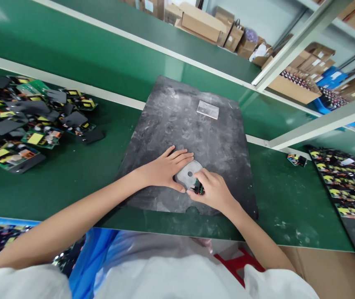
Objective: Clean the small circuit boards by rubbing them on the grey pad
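Observation:
A dark grey, scuffed mat point(171, 124) lies on the green table point(71, 178). A round grey disc point(188, 174) with a small centre hole rests on the mat near its front edge. My left hand point(165, 168) lies flat on the mat with its fingers stretched out over the disc's left edge. My right hand point(213, 191) is closed in a pinch on a small black and green part point(198, 187), pressed against the disc's lower right rim.
A heap of green circuit boards with black pads point(25, 120) covers the table's left side. A dark tray of more boards point(342, 178) lies at the right, with one loose board point(295, 160) beside it. A small clear bag point(207, 109) rests on the mat's far part. Cardboard boxes point(202, 20) fill the shelves behind.

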A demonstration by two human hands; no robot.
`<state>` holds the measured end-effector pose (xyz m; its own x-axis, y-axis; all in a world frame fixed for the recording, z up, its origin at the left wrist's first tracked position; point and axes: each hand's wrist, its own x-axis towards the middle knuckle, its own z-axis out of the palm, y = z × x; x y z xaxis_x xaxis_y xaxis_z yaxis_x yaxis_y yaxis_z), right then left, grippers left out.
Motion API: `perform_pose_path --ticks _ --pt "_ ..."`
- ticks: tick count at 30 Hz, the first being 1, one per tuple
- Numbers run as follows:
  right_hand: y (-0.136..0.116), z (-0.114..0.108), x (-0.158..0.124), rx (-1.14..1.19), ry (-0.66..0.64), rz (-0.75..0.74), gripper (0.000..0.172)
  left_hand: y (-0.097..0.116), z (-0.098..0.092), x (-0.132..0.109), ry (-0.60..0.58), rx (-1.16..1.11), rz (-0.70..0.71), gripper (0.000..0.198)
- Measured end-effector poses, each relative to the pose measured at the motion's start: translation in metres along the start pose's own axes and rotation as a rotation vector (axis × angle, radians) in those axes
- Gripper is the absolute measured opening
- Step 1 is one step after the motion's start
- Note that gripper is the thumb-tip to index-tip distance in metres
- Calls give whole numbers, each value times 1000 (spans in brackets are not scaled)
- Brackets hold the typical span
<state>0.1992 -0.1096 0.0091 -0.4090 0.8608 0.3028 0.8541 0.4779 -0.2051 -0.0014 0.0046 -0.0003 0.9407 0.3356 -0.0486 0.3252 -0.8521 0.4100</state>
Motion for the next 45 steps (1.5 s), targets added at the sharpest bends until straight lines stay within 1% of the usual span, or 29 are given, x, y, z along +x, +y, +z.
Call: perform_pose_path --ticks 5,8,12,13,18,22,23,27,29,32,33,38,40,43,45 --pt "9 4 0 -98 57 35 24 0 0 1 -2 17 -1 103" --pt "8 4 0 -152 104 71 24 1 1 1 -7 36 -14 104" --pt "-4 3 0 -116 62 -55 22 1 0 1 -8 41 -8 103" --pt "-5 2 0 -111 58 -66 22 1 0 1 -9 40 -8 102" --pt "-2 2 0 -174 120 41 26 1 -1 0 -11 38 -13 103" --pt "-5 3 -1 -159 82 -62 26 0 1 0 4 43 -1 102" --pt "-4 4 0 -154 86 -68 26 0 1 0 6 44 1 101" --pt "5 4 1 -195 161 40 29 0 0 1 5 41 0 103" --pt "5 4 1 -186 142 34 29 0 0 1 1 40 -1 103" --pt "-1 4 1 -115 55 -58 29 1 -1 1 -8 40 -3 102" --pt "-3 4 1 -102 44 -69 29 1 -1 1 -10 40 -5 101" --pt "5 2 2 -163 108 60 29 0 0 1 -5 43 -12 104" --pt "5 1 2 -157 87 34 29 0 0 1 -6 41 -9 104" --pt "-2 -1 3 -112 28 -53 30 0 0 0 -3 33 -4 102" --pt "-3 0 2 -98 35 -52 30 0 0 0 -4 32 -9 101"
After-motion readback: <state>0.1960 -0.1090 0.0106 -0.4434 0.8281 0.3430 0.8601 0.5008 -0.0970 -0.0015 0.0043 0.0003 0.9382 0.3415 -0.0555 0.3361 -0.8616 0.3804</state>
